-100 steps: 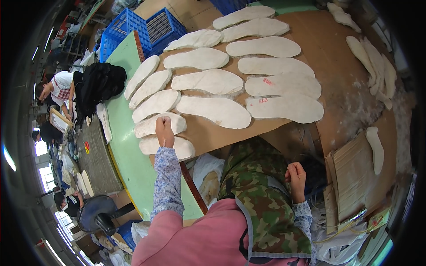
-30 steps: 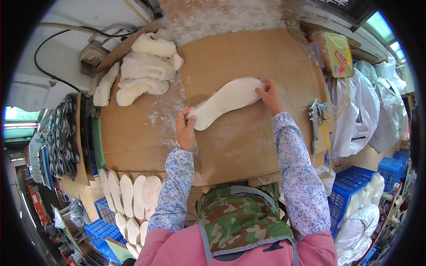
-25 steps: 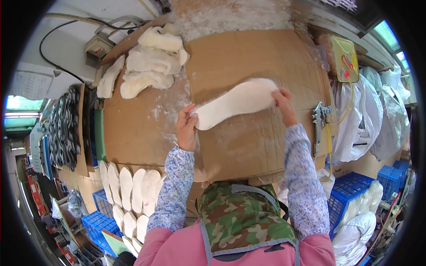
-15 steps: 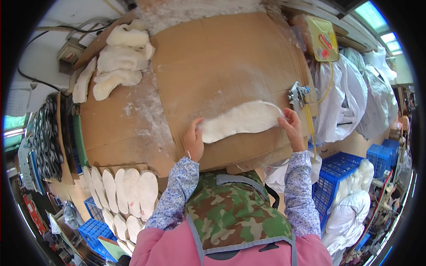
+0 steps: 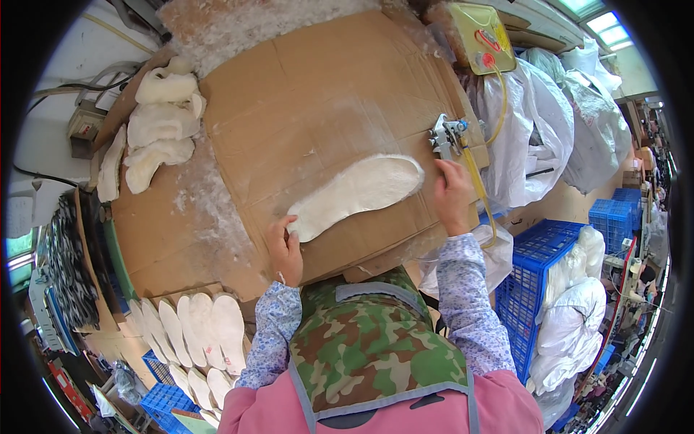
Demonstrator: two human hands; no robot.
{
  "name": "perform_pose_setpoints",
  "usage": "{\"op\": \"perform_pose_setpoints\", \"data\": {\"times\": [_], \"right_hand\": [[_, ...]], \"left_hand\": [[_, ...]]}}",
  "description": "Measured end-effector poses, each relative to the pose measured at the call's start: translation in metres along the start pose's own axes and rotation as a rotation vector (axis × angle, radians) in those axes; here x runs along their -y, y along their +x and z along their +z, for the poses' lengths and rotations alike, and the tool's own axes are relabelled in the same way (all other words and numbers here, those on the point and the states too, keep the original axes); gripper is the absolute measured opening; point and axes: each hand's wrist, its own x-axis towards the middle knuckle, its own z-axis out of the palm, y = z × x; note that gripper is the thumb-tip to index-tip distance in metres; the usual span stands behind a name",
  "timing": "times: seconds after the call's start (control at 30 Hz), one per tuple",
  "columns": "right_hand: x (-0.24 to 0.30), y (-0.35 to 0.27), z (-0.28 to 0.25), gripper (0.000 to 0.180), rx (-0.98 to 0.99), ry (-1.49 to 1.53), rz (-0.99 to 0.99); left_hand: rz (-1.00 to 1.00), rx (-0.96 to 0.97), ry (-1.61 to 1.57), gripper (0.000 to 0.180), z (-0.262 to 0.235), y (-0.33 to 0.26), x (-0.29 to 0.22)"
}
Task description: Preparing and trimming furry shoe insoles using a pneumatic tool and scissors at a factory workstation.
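Observation:
A white, fleecy shoe insole [image 5: 354,195] lies slantwise on the brown cardboard, its broad end toward the right. At its narrow left end, my left hand [image 5: 285,249] pinches the edge between thumb and fingers. My right hand [image 5: 453,197] is off the insole, fingers partly bent and apart from the thumb. Its fingertips are just below a metal spray gun [image 5: 448,136] with a blue fitting, which rests near the cardboard's right edge. Whether they touch the gun is hard to make out.
Fleecy white pieces [image 5: 165,116] are piled at the far left. Rows of insoles [image 5: 195,329] stand at the lower left. A yellow hose [image 5: 477,181] runs beside the gun to a yellowish container [image 5: 481,40]. White bags [image 5: 535,137] and a blue crate [image 5: 531,275] flank the right side.
My right hand has let go of the insole's broad end and moved to the spray gun. The left hand keeps its end. The whole view has shifted and turned slightly.

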Motion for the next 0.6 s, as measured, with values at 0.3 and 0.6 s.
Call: {"op": "perform_pose_setpoints", "data": {"times": [0.3,0.6], "right_hand": [[0.051,-0.015,0.055,0.065,0.167,-0.064,-0.227],[-0.013,0.038,0.003,0.058,-0.110,0.043,0.095]], "left_hand": [[0.070,0.019,-0.026,0.040,0.001,0.003,0.002],[0.043,0.052,-0.045,0.041,-0.016,-0.001,-0.009]]}}
